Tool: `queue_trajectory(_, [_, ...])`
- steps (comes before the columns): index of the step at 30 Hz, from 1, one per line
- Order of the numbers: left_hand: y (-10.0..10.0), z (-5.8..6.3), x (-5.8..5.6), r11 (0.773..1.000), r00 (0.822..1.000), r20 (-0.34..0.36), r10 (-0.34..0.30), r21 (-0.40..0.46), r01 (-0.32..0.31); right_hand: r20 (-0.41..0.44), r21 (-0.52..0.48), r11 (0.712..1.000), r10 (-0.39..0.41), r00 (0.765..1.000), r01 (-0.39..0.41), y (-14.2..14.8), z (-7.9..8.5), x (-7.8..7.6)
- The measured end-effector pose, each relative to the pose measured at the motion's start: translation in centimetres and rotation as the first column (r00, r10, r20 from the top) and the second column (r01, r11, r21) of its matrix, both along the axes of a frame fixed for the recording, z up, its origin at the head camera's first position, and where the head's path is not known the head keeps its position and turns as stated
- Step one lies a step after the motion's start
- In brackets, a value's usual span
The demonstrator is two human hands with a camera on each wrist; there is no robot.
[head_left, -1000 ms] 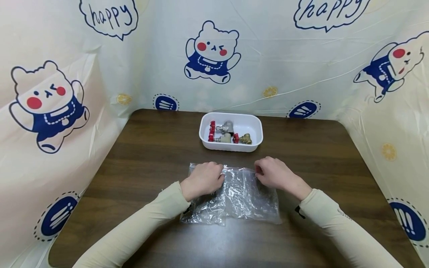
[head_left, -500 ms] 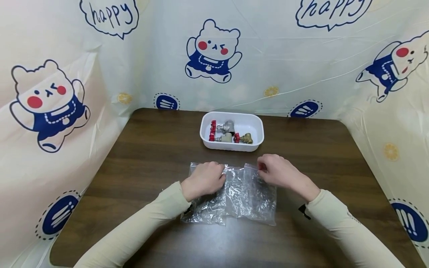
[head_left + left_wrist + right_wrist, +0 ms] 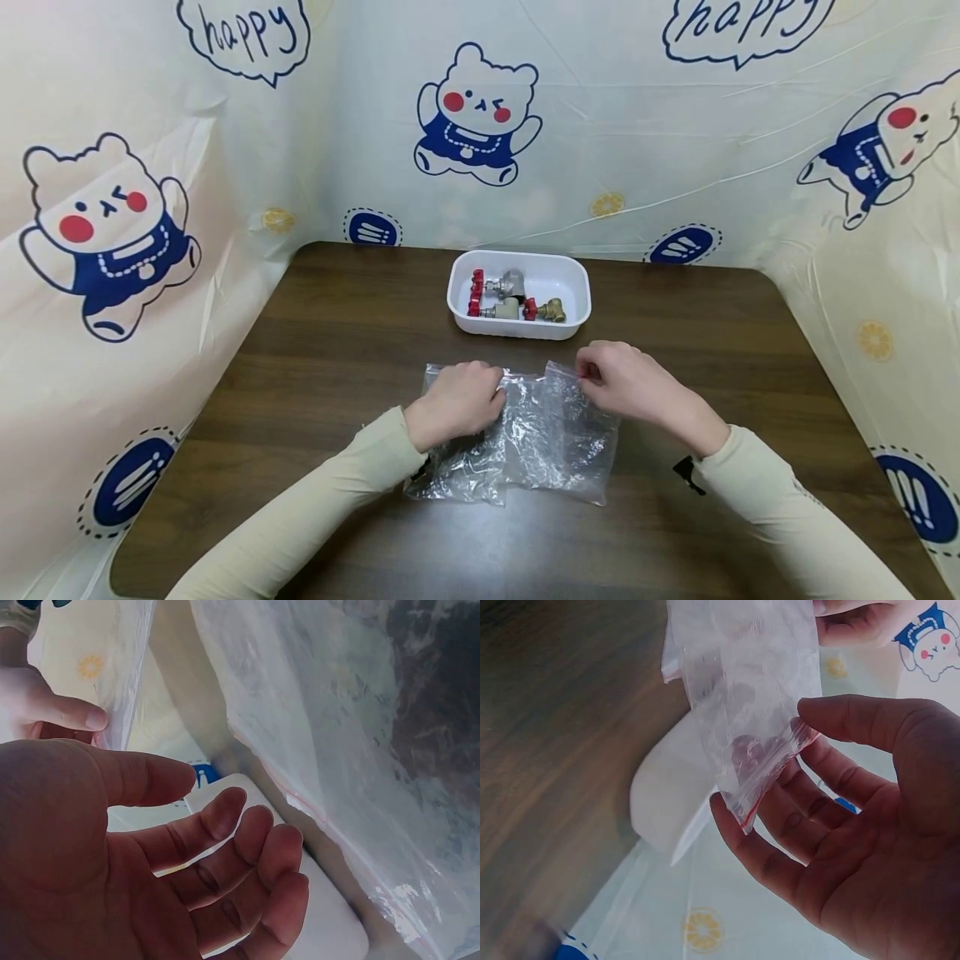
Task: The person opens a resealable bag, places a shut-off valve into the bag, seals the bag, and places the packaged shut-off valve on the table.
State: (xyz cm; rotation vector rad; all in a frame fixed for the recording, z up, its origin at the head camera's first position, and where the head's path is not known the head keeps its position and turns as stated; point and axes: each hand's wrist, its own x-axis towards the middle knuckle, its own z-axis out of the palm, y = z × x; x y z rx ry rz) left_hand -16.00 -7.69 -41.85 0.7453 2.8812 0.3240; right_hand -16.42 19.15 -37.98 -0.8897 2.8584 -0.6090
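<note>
While the right hand (image 3: pixel 618 382) pinches the red-edged corner of a clear zip bag (image 3: pixel 581 446) between thumb and fingers, I watch remotely, the plastic spread just right of centre in the head view. The left hand (image 3: pixel 456 402), over more clear plastic (image 3: pixel 467 477) at the middle of the frame, has loosely curled fingers and — in its own wrist view — nothing visible between them and the thumb. Whether its plastic is a separate bag, I cannot tell from here.

A white tub (image 3: pixel 517 328) holding red-handled valves (image 3: pixel 507 310) sits at upper centre on the wooden table (image 3: pixel 337 333).

The step, as I judge it, is managing one thin layer by its zip edge. I would want a light pinch close to the corner, the film tilted gently, and the left fingertips steadying the layer beneath — a hard tug could drag both pieces together or crease the seal.
</note>
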Motion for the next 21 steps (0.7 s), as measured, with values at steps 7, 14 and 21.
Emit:
queue_trajectory(7, [-0.1,0.6,0.2,1.0,1.0,-0.024,-0.014,0.018,0.014,-0.029,-0.037,0.999,0.018,0.999,-0.019,-0.2,1.1,0.5])
queue_trajectory(14, [-0.1,1.3,0.4,0.999,0.999,-0.045,-0.016,0.034,0.017,-0.078,-0.072,0.997,0.027,0.997,-0.033,-0.5,2.0,0.8])
queue_trajectory(21, [-0.1,1.7,0.4,0.997,0.995,-0.098,-0.035,0.071,0.043,-0.087,-0.1,0.995,0.001,0.996,-0.01,-1.0,2.8,1.1])
